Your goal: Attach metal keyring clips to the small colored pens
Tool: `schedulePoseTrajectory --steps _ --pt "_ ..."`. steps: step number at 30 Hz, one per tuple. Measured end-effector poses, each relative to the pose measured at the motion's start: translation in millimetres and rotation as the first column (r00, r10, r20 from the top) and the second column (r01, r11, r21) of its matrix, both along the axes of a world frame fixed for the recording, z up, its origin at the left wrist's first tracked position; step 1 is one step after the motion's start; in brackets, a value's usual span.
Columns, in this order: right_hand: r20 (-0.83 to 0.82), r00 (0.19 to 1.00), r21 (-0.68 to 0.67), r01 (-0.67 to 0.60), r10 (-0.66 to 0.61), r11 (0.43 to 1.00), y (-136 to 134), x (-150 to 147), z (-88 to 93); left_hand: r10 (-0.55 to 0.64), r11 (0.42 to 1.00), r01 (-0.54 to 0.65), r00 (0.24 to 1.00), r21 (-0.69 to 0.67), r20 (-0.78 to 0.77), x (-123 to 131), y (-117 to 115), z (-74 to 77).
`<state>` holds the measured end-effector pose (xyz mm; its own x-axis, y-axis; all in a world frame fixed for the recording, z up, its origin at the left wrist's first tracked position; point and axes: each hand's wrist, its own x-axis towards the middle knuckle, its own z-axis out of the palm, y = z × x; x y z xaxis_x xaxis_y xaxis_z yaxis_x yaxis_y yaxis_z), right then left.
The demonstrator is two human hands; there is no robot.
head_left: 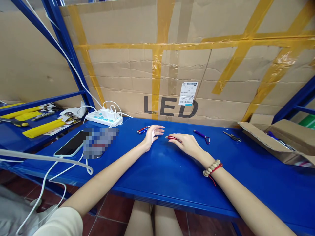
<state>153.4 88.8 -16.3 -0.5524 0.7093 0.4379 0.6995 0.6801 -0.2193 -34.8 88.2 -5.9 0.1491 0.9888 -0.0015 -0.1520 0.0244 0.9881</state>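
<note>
1. The right hand (188, 143) rests on the blue shelf (172, 177) a little right of its middle and nearer the back edge than the front edge. Its fingers grasp a small red pen-like tool (172, 138) lying almost flat, with the free end pointing left. I think the hand holds it low so that the shelf carries the weight.

2. The left hand (153, 133) is just beside the free end of the red tool but does not touch it. Its fingers are spread and released, and it holds nothing. The wrist lies on the shelf, so the hand looks ready to help and is not working.

3. A red and blue pair of similar tools (143, 129) lies just left of the left hand, close to the back edge. A purple tool (201, 134) lies right of the right hand, and a pair of small scissors (232, 136) further right, near the open cardboard box (275, 141) at the right end. They lie apart, each easy to take alone.

4. Toward the left end lie a phone (70, 144) with a white cable (44, 157) and a power strip (104, 118) at the back left corner, kept away from the working place.

5. A big carton marked LED (172, 65) stands behind the back edge like a wall.
</note>
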Motion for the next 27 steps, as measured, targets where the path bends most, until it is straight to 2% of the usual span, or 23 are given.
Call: schedulePoseTrajectory --steps 6,11,27 --pt "0.029 1.0 -0.047 0.004 -0.003 0.999 -4.4 -0.4 5.6 0.039 0.998 -0.037 0.999 0.059 -0.024 1.5 -0.8 0.0" --pt "0.021 1.0 -0.029 0.002 -0.002 1.0 -5.0 -0.6 6.2 0.048 0.995 -0.043 0.998 0.085 -0.046 1.5 0.6 -1.3" --pt "-0.01 0.996 -0.037 0.086 -0.086 0.996 -4.3 -0.1 8.0 0.062 0.996 -0.056 0.993 0.068 -0.096 2.3 -1.6 1.8"
